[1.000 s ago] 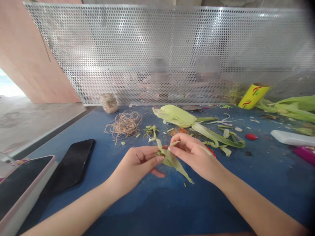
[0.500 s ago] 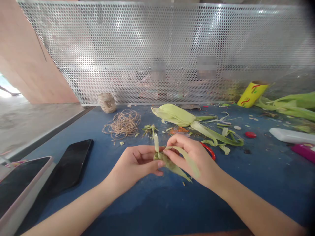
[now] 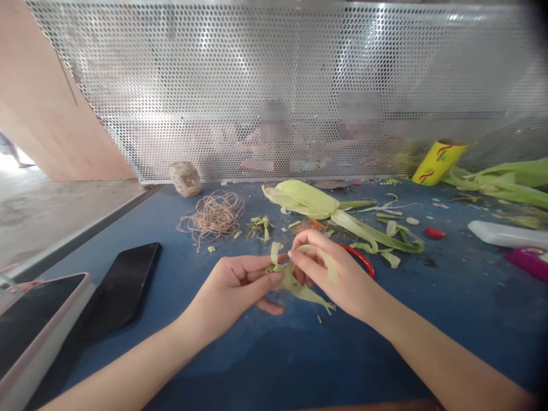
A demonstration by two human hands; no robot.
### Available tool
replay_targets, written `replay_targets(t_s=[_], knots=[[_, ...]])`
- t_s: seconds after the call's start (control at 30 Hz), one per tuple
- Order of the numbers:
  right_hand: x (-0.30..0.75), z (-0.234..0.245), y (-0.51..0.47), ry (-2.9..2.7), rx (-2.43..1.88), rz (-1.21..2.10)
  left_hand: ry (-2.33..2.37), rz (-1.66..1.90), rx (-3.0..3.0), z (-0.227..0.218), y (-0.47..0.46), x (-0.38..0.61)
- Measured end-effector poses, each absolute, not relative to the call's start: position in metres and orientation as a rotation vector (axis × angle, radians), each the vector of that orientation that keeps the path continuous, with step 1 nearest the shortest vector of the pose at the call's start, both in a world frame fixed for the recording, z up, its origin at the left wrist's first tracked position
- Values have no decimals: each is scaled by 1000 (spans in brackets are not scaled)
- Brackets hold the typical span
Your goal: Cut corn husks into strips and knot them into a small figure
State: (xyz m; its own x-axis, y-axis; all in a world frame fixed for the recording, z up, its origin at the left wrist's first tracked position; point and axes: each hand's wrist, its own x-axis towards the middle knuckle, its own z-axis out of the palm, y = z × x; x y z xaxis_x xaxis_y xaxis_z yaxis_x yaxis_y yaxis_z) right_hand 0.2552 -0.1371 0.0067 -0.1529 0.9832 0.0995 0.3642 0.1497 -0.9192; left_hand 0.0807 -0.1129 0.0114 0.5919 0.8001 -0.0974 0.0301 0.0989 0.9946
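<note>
Your left hand (image 3: 237,285) and right hand (image 3: 342,277) both pinch the husk (image 3: 306,292); advisable: hold it taut, fingertips close.

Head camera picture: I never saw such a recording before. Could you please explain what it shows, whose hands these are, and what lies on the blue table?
There is no machine here. One camera sits on a person's head and looks forward and down, so both arms entering from below are that person's own. The left hand and right hand together pinch a small bundle of corn-husk strips over the blue table. On the table lie a black phone, a tangle of twine, an ear of corn in its husk and a yellow roll. Behind the perforated metal screen other people sit, blurred.
</note>
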Motion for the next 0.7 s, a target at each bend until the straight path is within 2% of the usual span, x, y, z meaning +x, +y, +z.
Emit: replay_targets(t_s=[0.13, 0.33, 0.43, 0.7], knots=[[264, 4, -137, -1540, -1209, 1372, 842, 715, 1349, 15, -111, 81], [268, 0, -142, -1728, -1180, 1515, 865, 768, 1337, 15, -108, 83], [269, 2, -142, -1846, -1098, 1459, 847, 778, 1377, 16, -108, 82], [279, 8, -136, -1660, -1146, 1682, 855, 751, 1356, 14, -107, 79]])
